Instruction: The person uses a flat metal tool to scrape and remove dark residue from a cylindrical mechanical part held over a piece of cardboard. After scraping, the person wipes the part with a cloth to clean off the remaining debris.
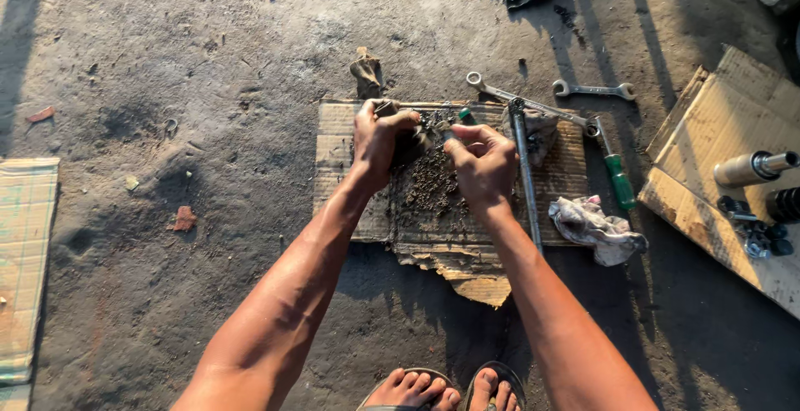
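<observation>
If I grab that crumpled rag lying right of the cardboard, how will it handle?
The rag lies bunched in soft folds, so it will probably droop and go limp when lifted. It looks thin, so likely light for its size. Its dark smudges hint at grease, so it may feel a bit slick. It lies flat on the ground and should not roll.

Spanners: two combination spanners lie far right on the ground.
Screwdriver: green-handled screwdriver, right.
Rag: crumpled rag, near right.
Cardboard sheet: cardboard sheet far right, bearing perhaps a metal cylinder.
</observation>
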